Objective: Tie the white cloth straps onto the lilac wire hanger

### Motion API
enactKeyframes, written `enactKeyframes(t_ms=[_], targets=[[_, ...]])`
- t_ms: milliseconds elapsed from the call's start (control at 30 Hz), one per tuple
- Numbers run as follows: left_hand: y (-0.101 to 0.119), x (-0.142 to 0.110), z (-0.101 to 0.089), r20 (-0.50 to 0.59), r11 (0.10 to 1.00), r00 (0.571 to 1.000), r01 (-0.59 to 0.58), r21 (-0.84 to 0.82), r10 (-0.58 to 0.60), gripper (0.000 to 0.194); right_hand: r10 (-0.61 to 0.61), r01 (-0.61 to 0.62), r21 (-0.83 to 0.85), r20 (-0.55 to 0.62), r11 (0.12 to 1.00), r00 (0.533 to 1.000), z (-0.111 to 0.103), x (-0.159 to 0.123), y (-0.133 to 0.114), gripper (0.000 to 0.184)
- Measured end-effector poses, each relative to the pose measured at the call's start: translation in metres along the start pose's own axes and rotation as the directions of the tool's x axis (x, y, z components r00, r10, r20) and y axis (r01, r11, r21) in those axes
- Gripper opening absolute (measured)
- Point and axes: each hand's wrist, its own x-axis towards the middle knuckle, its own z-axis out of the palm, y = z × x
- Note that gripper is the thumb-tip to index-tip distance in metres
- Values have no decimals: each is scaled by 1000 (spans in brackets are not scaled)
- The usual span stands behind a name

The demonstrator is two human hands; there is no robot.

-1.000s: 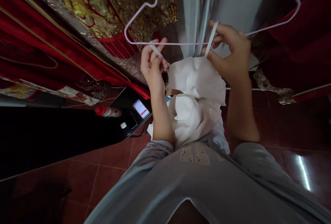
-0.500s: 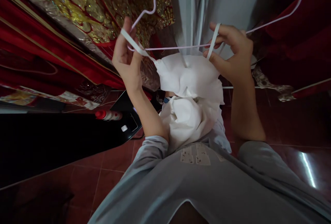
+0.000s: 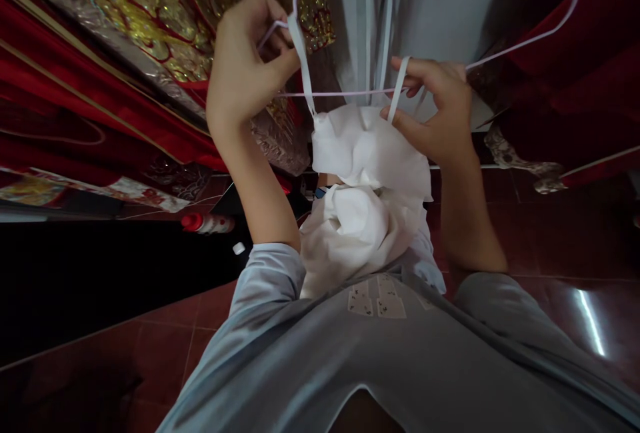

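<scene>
A white garment (image 3: 360,220) with thin shoulder straps lies bunched over my lap, its upper part raised toward a pale pink wire hanger (image 3: 345,93). My left hand (image 3: 245,63) is closed at the hanger's left end, its thumb against the left strap (image 3: 303,60). That strap runs from the hanger's notch down to the garment. On the other side, the right strap (image 3: 399,90) stretches between the thumb and forefinger of my right hand (image 3: 435,103). The right hand's other fingers curl about the hanger's lower bar.
Red and gold sequined clothes (image 3: 185,13) hang at the left, dark red fabric (image 3: 565,100) at the right. A black table (image 3: 100,280) on the left bears a red-capped bottle (image 3: 207,222) and a small white case (image 3: 239,248). Ahead is a pale grey surface (image 3: 450,6).
My left hand has moved up along the hanger, and the left strap now reaches the notch instead of looping over the fingers. My right hand has shifted slightly left, still holding its strap.
</scene>
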Motion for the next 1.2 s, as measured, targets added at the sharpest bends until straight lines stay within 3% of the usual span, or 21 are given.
enactKeyframes(t_ms=[67, 133, 200, 267, 333, 367, 467, 567, 767, 867, 933, 1000, 1067, 1133, 1200], targets=[[-4, -4, 4, 88, 996, 994, -65, 68, 59, 31, -8, 8, -10, 2, 1000, 1000, 4, -1, 3, 49], [-12, -12, 8, 135, 975, 973, -199, 99, 185, 35, -2, 2, -24, 3, 1000, 1000, 6, -1, 5, 51], [-25, -22, 13, 48, 965, 963, -263, -15, 264, 31, 8, -8, -35, 2, 999, 1000, 7, -1, 4, 54], [-41, -35, 21, -124, 937, 973, -222, -270, 195, 29, 18, -18, -40, 9, 999, 1000, 8, -1, 0, 53], [-56, -49, 32, -173, 853, 984, -121, -508, 37, 45, 59, -56, -56, 44, 997, 997, 11, -1, -7, 49], [-62, -55, 38, -187, 834, 982, -98, -543, -7, 47, 89, -84, -74, 59, 994, 994, 12, -1, -9, 50], [-74, -66, 55, -260, 867, 965, -138, -479, 10, 39, 128, -123, -106, 41, 987, 991, 16, -2, -13, 52], [-76, -67, 65, -288, 902, 954, -197, -384, 85, 25, 41, -42, -47, -12, 998, 999, 17, -2, -14, 49], [-73, -62, 69, -288, 904, 950, -222, -365, 117, 17, 33, -34, -3, -56, 999, 998, 23, -1, -19, 52], [-70, -61, 66, -264, 890, 958, -214, -402, 111, 20, -21, 31, 101, -100, 994, 995, 28, 1, -1, 52], [-67, -61, 64, -246, 895, 963, -204, -397, 110, 22, -70, 129, 171, -315, 977, 947, 25, 3, 24, 53], [-64, -62, 63, -272, 905, 956, -209, -370, 109, 19, -79, 225, 165, -614, 960, 786, 11, 0, 53, 63], [-61, -63, 63, -306, 914, 945, -222, -338, 116, 19, -77, 245, 140, -704, 959, 706, -13, -6, 79, 61], [-57, -64, 63, -307, 915, 942, -237, -325, 135, 23, -9, 168, 160, -697, 973, 717, -41, -15, 95, 43], [-55, -64, 63, -279, 905, 948, -246, -347, 151, 25, 20, 130, 175, -667, 976, 745, -64, -19, 102, 39]])
